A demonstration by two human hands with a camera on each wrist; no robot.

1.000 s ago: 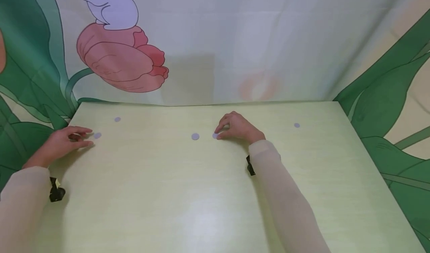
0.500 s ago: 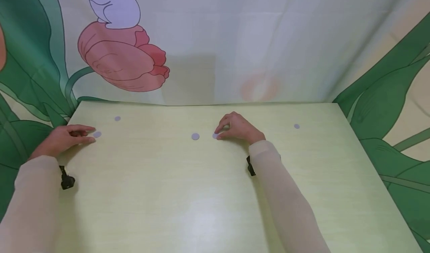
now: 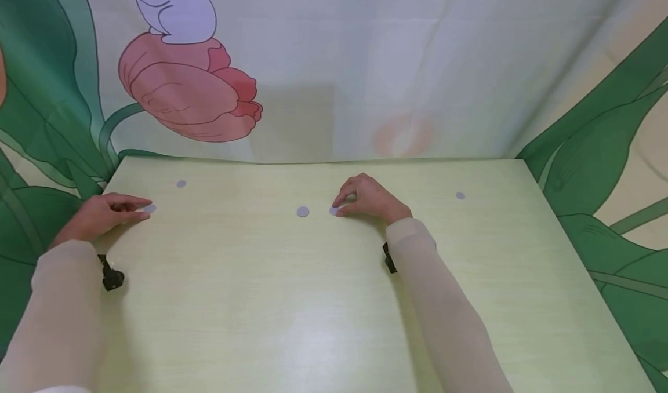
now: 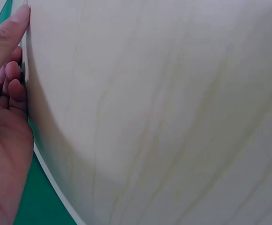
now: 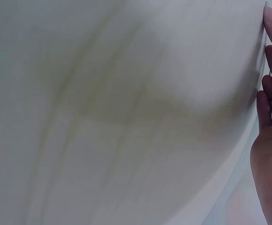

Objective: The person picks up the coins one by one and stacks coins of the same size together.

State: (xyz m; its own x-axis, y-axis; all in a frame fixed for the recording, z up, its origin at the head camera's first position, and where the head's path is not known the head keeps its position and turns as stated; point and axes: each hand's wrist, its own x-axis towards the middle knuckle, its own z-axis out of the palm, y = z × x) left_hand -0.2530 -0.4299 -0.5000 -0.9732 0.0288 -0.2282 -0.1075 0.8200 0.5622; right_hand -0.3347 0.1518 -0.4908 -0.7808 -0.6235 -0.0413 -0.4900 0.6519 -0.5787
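Note:
Several small flat grey-lilac discs lie on the pale table. In the head view my left hand has its thumb and forefinger at opposite edges of the left disc, pinching it against the tabletop. Near the middle, my right hand pinches another disc between thumb and forefinger, partly covering it. Just left of that disc lies a third disc, untouched. Both wrist views show only part of each hand at the frame's edge, and no disc can be made out there.
One more disc lies at the back left, and another disc at the back right. A printed cloth hangs behind the table. Green leaf-patterned cloth flanks both sides. A black wrist camera hangs below the left sleeve.
My left hand has moved slightly right, and its thumb and forefinger have drawn closer together around the left disc. The right hand has stayed still.

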